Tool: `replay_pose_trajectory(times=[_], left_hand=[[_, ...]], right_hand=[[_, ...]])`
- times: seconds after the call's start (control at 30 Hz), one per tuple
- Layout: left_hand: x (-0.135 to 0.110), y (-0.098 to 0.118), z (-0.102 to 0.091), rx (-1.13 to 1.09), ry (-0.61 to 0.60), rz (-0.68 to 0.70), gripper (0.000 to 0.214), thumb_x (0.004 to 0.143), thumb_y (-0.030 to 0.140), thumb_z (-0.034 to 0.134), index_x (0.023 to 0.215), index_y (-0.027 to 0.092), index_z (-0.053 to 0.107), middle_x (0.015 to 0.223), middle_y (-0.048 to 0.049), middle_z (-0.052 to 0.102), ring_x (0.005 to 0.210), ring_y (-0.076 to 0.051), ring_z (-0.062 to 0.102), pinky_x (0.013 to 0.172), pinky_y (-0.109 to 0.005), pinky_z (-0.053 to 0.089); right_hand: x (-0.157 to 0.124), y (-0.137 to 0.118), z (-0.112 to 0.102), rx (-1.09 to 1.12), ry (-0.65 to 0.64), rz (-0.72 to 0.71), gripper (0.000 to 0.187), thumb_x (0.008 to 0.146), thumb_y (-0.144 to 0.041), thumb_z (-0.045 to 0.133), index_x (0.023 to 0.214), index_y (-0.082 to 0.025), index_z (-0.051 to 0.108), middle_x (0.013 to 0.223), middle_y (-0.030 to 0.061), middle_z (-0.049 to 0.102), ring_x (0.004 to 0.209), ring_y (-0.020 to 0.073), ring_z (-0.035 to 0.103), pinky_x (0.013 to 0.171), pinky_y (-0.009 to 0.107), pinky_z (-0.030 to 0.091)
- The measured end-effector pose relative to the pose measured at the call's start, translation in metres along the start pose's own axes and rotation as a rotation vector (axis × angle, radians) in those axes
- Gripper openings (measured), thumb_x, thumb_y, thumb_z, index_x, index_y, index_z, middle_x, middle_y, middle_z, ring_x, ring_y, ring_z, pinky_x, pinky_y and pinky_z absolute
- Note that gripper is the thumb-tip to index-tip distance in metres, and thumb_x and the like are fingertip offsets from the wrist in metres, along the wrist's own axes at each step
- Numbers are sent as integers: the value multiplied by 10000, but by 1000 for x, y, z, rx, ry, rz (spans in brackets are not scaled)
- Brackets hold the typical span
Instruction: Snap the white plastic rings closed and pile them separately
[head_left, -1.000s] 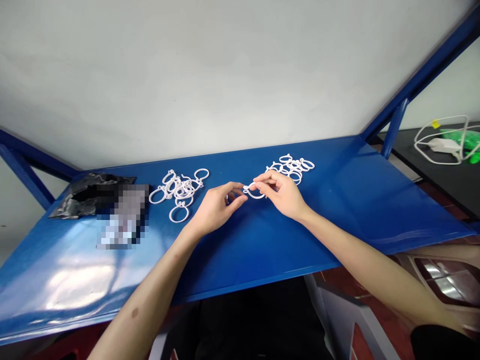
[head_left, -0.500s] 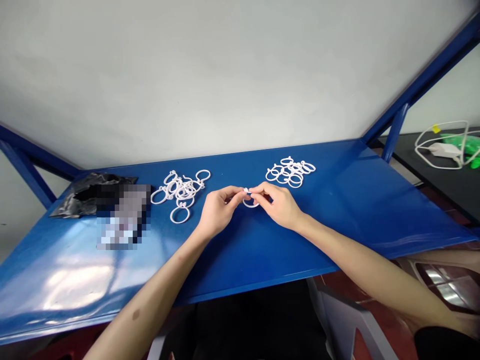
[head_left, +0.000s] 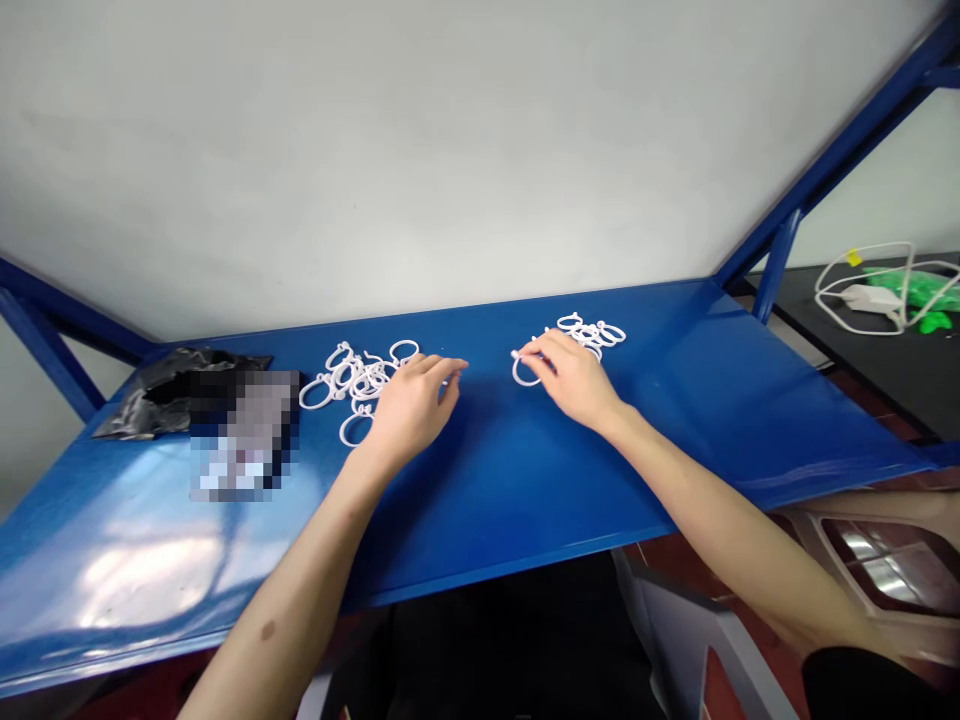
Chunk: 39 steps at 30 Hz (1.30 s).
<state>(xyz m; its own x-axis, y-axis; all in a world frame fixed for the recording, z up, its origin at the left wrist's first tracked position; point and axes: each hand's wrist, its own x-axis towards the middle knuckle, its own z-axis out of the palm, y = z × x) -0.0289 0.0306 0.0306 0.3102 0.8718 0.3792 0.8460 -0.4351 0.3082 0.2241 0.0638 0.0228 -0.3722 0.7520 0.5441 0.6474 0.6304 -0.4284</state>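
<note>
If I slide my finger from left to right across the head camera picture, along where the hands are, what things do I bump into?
Black bag → left pile of white rings → left hand → pinched white ring → right hand → white plastic block.

"Can you read any words from over here?"
"No, none at all. That thing (head_left: 244, 435) by the black bag (head_left: 131, 410) is blurry squares, and the yellow bit (head_left: 853, 257) is too small."
</note>
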Motion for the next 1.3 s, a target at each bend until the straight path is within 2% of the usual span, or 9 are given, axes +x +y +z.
replay_pose_trajectory(times=[0.17, 0.33, 0.53, 0.7, 0.77, 0.9, 0.97, 1.1, 1.3], left_hand=[[-4, -18, -6, 245, -234, -27, 451, 879, 74, 417, 1221, 160, 698, 1172, -123, 695, 1100, -314, 633, 967, -443, 508], [-2, -17, -3, 203, -294, -105, 294, 948, 228, 480, 1147, 197, 695, 1103, -100, 697, 1002, -269, 669, 877, -372, 515], [2, -14, 0, 81, -261, -182, 150, 910, 237, 527, 901, 220, 675, 848, -39, 713, 762, -214, 666, 699, -311, 458], [1, -4, 4, -106, -148, -300, 102, 891, 281, 563, 880, 223, 647, 746, -2, 717, 700, -191, 669, 667, -289, 442], [1, 4, 4, -183, -127, -329, 111, 882, 308, 583, 861, 219, 647, 737, 3, 721, 679, -178, 665, 667, -279, 448], [0, 16, 3, -387, -146, -390, 131, 855, 324, 598, 834, 210, 660, 719, 9, 725, 629, -153, 647, 640, -258, 458], [0, 18, 4, -495, -182, -414, 129, 845, 313, 592, 832, 204, 660, 710, 8, 719, 621, -149, 643, 618, -252, 456], [-1, 17, 8, -636, -200, -420, 220, 892, 372, 547, 865, 196, 677, 687, 2, 683, 608, -144, 616, 590, -252, 457], [-3, 27, 12, -712, 19, -358, 299, 950, 367, 494, 1136, 217, 673, 1103, -61, 731, 840, -164, 669, 683, -273, 522]], right_hand=[[5, 49, -23, -336, 83, 271, 194, 990, -253, 545, 1001, -199, 731, 1018, 119, 657, 972, 289, 606, 819, 422, 519], [4, 64, -24, -370, 62, 345, 228, 975, -294, 548, 1046, -202, 744, 964, 122, 667, 955, 307, 566, 830, 451, 506], [5, 50, -21, -366, 172, 319, 230, 965, -321, 570, 1062, -202, 741, 1023, 130, 661, 1028, 321, 549, 872, 480, 513], [2, 21, -14, -230, 188, 120, 207, 980, -309, 565, 1063, -224, 735, 1041, 108, 648, 1033, 288, 560, 888, 467, 523], [-1, 5, -9, -102, 103, 10, 208, 987, -301, 566, 1112, -234, 718, 1053, 90, 642, 1013, 256, 587, 906, 448, 532], [-10, -21, -3, 151, -202, -166, 315, 962, -315, 628, 1272, -267, 654, 1227, 87, 594, 978, 208, 643, 845, 385, 579], [-12, -27, 0, 243, -242, -202, 280, 971, -300, 619, 1246, -269, 666, 1267, 91, 590, 1028, 209, 652, 871, 376, 582], [-11, -29, 5, 363, -189, -164, 157, 1010, -302, 571, 1055, -244, 710, 1084, 67, 685, 965, 197, 671, 868, 359, 569], [-9, -25, 6, 354, -84, 9, 135, 980, -331, 625, 938, -221, 691, 869, 20, 705, 747, 160, 646, 690, 297, 527]])
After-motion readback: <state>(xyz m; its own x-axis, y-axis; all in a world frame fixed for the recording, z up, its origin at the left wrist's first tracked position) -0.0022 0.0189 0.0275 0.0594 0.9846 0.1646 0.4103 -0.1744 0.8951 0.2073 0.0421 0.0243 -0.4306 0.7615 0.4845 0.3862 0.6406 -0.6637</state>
